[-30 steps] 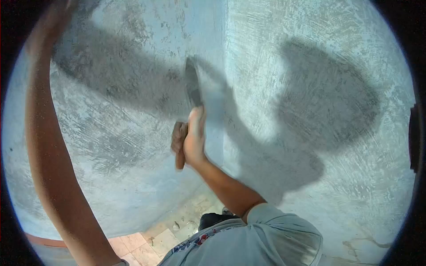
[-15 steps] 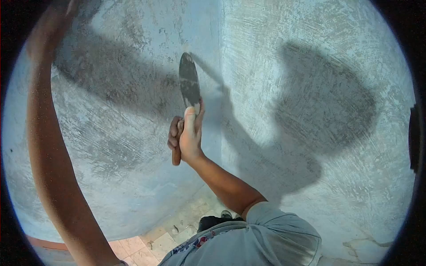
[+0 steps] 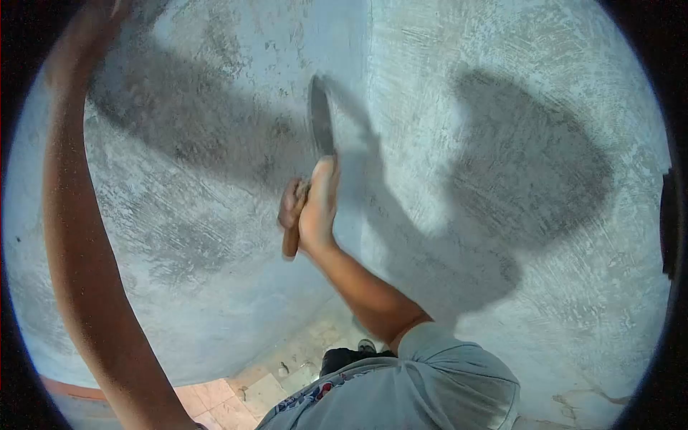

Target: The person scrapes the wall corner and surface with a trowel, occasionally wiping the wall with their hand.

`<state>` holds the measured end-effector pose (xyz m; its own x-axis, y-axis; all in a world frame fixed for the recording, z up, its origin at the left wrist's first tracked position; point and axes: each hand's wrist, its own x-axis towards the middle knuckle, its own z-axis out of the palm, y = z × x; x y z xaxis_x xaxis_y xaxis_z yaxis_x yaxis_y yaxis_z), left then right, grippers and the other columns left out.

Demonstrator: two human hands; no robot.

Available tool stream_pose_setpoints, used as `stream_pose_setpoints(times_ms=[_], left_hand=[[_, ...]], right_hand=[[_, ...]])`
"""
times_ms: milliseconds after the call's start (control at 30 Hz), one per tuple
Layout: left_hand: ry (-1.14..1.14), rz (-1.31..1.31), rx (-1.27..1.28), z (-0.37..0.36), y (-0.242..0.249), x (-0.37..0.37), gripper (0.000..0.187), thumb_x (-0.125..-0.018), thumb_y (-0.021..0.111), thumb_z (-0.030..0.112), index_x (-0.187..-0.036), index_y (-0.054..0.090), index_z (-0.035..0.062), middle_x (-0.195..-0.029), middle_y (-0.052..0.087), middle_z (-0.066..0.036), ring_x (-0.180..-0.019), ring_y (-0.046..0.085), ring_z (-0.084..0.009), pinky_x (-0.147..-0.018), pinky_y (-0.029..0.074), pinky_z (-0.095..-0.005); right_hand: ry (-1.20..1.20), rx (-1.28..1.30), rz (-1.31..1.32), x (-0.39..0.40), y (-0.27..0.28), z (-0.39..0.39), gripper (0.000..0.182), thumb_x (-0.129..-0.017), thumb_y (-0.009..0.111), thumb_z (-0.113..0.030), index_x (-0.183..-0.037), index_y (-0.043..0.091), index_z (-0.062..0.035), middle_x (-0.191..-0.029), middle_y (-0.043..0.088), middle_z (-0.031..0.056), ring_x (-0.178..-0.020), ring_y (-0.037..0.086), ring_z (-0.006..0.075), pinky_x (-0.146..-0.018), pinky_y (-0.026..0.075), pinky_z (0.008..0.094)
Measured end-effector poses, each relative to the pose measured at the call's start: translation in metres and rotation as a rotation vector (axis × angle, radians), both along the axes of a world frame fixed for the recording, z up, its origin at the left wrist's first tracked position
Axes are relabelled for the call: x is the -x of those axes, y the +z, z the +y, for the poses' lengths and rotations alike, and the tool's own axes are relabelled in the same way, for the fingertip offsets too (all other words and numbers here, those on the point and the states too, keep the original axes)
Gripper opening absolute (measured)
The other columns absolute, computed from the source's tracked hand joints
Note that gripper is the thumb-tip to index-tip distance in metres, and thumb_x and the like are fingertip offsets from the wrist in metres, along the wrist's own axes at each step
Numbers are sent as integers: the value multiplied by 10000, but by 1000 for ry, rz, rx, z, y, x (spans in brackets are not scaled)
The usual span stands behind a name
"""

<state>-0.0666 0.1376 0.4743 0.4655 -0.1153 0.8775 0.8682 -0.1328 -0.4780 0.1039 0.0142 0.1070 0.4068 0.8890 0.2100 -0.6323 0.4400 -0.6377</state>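
A trowel with a long grey rounded blade and a brown wooden handle [image 3: 290, 244] is in my right hand [image 3: 319, 197]. My fingers wrap around its handle, and the thumb side lies up toward the blade. The blade [image 3: 321, 115] points upward, turned nearly edge-on and blurred, close to the corner of the plastered wall [image 3: 215, 287]. My left hand [image 3: 89, 36] is raised at the upper left, in dim light and partly cut off by the frame edge. It overlaps the wall in this view, and its fingers are blurred.
Two rough, scratched plaster walls meet at a vertical corner [image 3: 369, 64]. Shadows of my head and arms fall over them. Below are floor tiles [image 3: 215, 398] with small bits of debris [image 3: 284, 368] and a shoe [image 3: 366, 345]. A dark object [image 3: 670, 222] stands at the right edge.
My right hand has moved slightly right and up with the trowel. The blade has turned from showing its face to nearly edge-on. My left arm stays almost where it was.
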Motion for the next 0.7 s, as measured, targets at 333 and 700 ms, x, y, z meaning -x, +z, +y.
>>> stream_pose_setpoints(times_ms=[333,700], left_hand=[[-26,6,-14,-1,-4,0,762,-1026,493,640,-1637,447,186,-1725,345,-214,-1616,274,-403,-1310,215,-643],[-33,-3,8,-3,-2,-3,748,-1017,551,590,-1628,460,170,-1730,326,-229,-1616,270,-412,-1306,218,-647]], right_hand=[[24,45,81,35,-16,-23,680,-1068,406,-735,-1483,146,-262,-623,484,32,-427,438,146,-396,394,336],[150,80,139,-34,3,-4,779,-986,254,-904,-922,498,-166,-517,408,-31,-395,391,112,-382,314,282]])
